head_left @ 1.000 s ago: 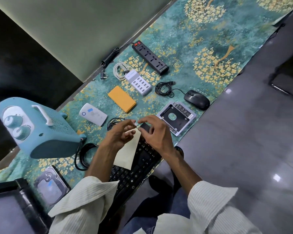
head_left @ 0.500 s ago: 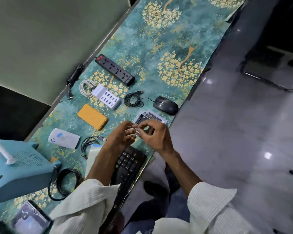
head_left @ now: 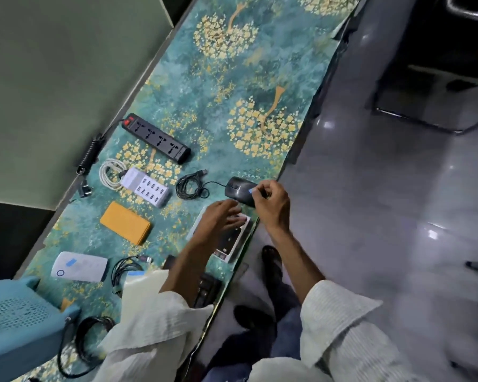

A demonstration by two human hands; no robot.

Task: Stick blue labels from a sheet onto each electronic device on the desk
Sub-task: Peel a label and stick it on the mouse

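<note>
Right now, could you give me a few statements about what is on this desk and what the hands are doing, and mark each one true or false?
1. The right hand holds a small blue label over the black mouse. True.
2. The power strip is white. False: it is black, with a red switch at one end.
3. The white box near the blue heater already has a blue label. True.
4. The left hand is lifting the orange pouch. False: it hovers over the silver tray; the pouch lies untouched.
</note>
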